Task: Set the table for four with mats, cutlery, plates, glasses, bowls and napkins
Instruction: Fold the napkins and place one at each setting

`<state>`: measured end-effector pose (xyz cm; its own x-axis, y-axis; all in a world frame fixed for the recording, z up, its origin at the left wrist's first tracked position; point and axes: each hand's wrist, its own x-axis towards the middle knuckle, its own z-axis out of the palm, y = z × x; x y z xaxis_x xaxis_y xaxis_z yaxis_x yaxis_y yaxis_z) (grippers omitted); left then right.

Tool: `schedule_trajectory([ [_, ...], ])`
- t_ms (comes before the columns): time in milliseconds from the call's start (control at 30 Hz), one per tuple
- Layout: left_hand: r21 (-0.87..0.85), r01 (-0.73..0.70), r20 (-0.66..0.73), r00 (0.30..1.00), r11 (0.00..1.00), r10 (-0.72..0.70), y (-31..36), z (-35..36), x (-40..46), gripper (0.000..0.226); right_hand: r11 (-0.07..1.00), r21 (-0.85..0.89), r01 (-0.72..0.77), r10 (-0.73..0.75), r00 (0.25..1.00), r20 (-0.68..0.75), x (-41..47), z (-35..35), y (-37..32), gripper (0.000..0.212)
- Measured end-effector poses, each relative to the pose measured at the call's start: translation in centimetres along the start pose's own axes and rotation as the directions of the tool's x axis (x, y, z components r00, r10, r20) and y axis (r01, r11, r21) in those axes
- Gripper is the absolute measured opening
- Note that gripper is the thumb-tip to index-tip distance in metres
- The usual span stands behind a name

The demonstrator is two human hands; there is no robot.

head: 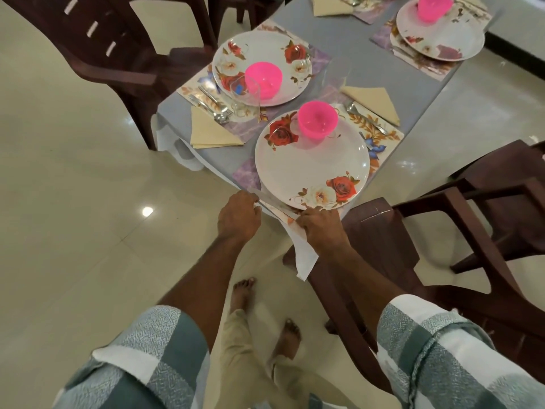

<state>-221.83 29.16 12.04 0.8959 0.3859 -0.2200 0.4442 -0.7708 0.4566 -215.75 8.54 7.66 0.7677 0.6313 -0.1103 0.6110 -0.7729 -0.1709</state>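
Task looks near done: three settings in view carry mat, plate, pink bowl; napkins and cutlery beside two. Left hand [239,215] and right hand [320,228] pinch the near mat [250,175] edge at the tabletop [348,39] corner, under the near plate [312,169], likely squaring it. Fourth setting barely visible.

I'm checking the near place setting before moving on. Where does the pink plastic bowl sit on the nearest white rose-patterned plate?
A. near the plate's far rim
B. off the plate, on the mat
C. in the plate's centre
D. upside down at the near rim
A: the pink plastic bowl stands upright near the far rim of the white rose-patterned plate, leaving its centre bare.
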Motion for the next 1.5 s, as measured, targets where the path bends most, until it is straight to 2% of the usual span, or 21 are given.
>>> schedule_trajectory([
  [300,0.024,0.066,0.057,0.996,0.998,-0.067,0.0,0.5,0.3,0.035,0.997,0.058,-0.051,0.053,0.998,-0.036,-0.2,0.1,-0.4,0.027],
  [533,-0.017,0.040,-0.063,0.997,0.999,-0.041,1.4,-1.0,0.5,0.024,0.988,0.144,-0.056,0.068,0.994,-0.083,-0.3,-0.8,-0.6,0.020],
  [633,-0.021,-0.037,-0.119,0.992,0.999,0.034,2.6,-2.3,1.1,0.012,0.976,0.211,-0.050,0.079,0.989,-0.129,0.7,-2.5,0.0,0.015],
  [733,-0.012,-0.060,-0.099,0.993,0.998,0.058,4.2,-3.5,2.4,0.016,0.974,0.217,-0.061,0.105,0.975,-0.194,2.8,-4.7,1.3,0.016],
  [833,0.001,-0.076,-0.059,0.995,0.997,0.076,5.7,-4.1,5.0,0.022,0.968,0.223,-0.117,0.176,0.948,-0.265,5.3,-7.0,2.9,0.013],
  [933,-0.011,-0.109,-0.050,0.993,0.994,0.108,7.4,-4.5,8.3,0.021,0.927,0.315,-0.203,0.302,0.902,-0.309,7.9,-8.5,4.7,0.013],
  [1000,-0.015,-0.121,-0.028,0.992,0.993,0.120,8.1,-4.6,10.6,0.022,0.880,0.401,-0.256,0.383,0.880,-0.279,9.7,-8.9,6.0,0.021],
  [1067,-0.024,-0.122,-0.003,0.992,0.992,0.122,8.5,-4.7,12.3,0.024,0.832,0.451,-0.323,0.439,0.881,-0.179,11.3,-9.2,6.8,0.032],
  [1233,-0.028,-0.154,0.059,0.986,0.988,0.155,8.9,-4.8,16.2,0.017,0.635,0.612,-0.471,0.587,0.809,0.014,16.0,-8.5,7.8,0.060],
  [1367,-0.053,-0.170,0.108,0.979,0.984,0.175,9.2,-5.0,18.4,0.020,0.579,0.637,-0.509,0.659,0.752,0.002,18.1,-8.1,7.8,0.056],
  [1500,-0.141,-0.197,0.152,0.964,0.970,0.218,9.8,-5.6,19.2,0.029,0.580,0.641,-0.504,0.672,0.740,-0.026,18.4,-8.3,7.0,0.054],
])
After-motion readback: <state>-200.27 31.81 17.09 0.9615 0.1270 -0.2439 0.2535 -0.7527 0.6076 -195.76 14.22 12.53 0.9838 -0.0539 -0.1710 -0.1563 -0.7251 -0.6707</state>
